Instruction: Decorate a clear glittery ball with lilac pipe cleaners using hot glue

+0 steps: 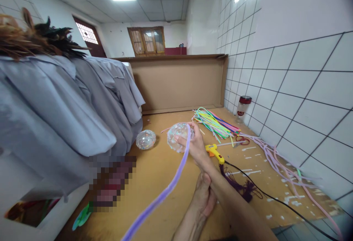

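My right hand [194,143] holds a clear round plastic piece with pastel specks [173,134], the thumb over its near side. A long fuzzy purple strip [176,178] runs from the top of this piece down to the bottom edge of the view. My left hand [205,195] is closed around my right forearm, its fingers partly hidden. To the left, a similar clear round piece [146,139] rests on the table. A yellow glue gun [215,153] lies just right of my right hand.
Colourful fuzzy sticks [215,123] lie behind the glue gun, near an upturned jar [243,109]. Pale purple strips [275,160], a dark tassel [245,189] and a black cord [264,193] lie at right. Grey cloth [55,116] hangs at left; a cardboard panel [182,82] stands behind.
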`<state>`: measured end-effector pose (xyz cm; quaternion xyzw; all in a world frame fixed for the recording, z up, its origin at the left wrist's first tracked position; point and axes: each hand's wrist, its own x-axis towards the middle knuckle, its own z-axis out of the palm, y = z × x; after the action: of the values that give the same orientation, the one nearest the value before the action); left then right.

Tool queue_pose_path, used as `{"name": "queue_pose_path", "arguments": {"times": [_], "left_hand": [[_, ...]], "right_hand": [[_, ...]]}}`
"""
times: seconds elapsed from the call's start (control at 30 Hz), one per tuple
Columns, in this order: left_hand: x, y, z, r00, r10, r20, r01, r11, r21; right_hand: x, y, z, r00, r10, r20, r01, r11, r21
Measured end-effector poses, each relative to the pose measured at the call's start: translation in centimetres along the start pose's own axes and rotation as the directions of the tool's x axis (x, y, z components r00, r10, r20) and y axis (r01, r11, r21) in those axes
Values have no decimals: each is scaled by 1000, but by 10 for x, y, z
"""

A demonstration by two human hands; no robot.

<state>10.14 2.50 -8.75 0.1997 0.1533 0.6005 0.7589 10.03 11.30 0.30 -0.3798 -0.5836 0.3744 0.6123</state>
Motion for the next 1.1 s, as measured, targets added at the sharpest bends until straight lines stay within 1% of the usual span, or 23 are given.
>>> {"name": "queue_pose_path", "arguments": {"times": [0.1, 0.17, 0.23, 0.3, 0.33, 0.37, 0.4, 0.43, 0.47, 0.5, 0.53, 0.57, 0.63, 0.67, 0.7, 0.73, 0.8, 0.9, 1.0, 1.1], "left_hand": [[-2, 0, 6, 1000, 1, 24, -1, 1000, 14], [-5, 1, 9, 998, -15, 53, 13, 999, 33], [-7, 4, 6, 995, -45, 90, 37, 996, 83], [-11, 14, -9, 994, -47, 99, 30, 985, 169], [-12, 22, -20, 997, -18, 78, 1, 975, 220], [-13, 33, -33, 998, 65, 18, -67, 959, 274], [-14, 46, -46, 987, 158, -41, -135, 929, 345], [-14, 60, -58, 963, 258, -73, -202, 878, 434], [-14, 76, -68, 927, 367, -76, -272, 798, 538], [-13, 92, -73, 891, 453, -44, -322, 695, 643], [-12, 106, -75, 865, 502, 13, -344, 574, 743], [-11, 119, -73, 850, 520, 82, -348, 439, 828], [-5, 137, -60, 880, 420, 224, -327, 191, 925], [-1, 142, -52, 894, 346, 283, -336, 102, 936], [4, 144, -44, 907, 276, 319, -342, 37, 939], [8, 145, -38, 913, 216, 347, -355, -5, 935], [18, 144, -34, 915, 129, 382, -382, -23, 924], [27, 142, -42, 913, 58, 404, -404, -14, 915], [29, 140, -52, 903, 60, 426, -427, 12, 904], [25, 137, -58, 905, 96, 414, -420, 53, 906]], "right_hand": [[-1, 0, 0, 1000, -12, 11, 12, 1000, 3], [-1, 0, -2, 1000, -20, 3, 20, 999, -25], [-1, 0, -6, 999, -35, -11, 34, 997, -66], [-4, 1, -14, 998, -58, -5, 58, 994, -93], [-6, 3, -20, 997, -70, 14, 71, 993, -97], [-8, 5, -25, 996, -81, 44, 85, 992, -93], [-10, 8, -30, 993, -89, 79, 96, 992, -87], [-13, 12, -35, 989, -94, 114, 104, 991, -83], [-15, 16, -39, 985, -98, 145, 111, 990, -84], [-18, 21, -42, 981, -101, 168, 118, 989, -91], [-20, 25, -44, 978, -102, 183, 123, 987, -105], [-23, 30, -44, 976, -100, 196, 125, 985, -118], [-28, 40, -42, 970, -88, 226, 118, 985, -126], [-30, 44, -40, 967, -80, 242, 111, 987, -119], [-32, 48, -38, 963, -75, 258, 105, 989, -107], [-34, 53, -36, 961, -74, 268, 103, 990, -96], [-37, 61, -34, 958, -89, 273, 116, 990, -85], [-40, 72, -34, 950, -138, 281, 172, 980, -99], [-42, 78, -36, 940, -170, 297, 221, 964, -149], [-45, 78, -37, 933, -124, 338, 203, 956, -211]]}}
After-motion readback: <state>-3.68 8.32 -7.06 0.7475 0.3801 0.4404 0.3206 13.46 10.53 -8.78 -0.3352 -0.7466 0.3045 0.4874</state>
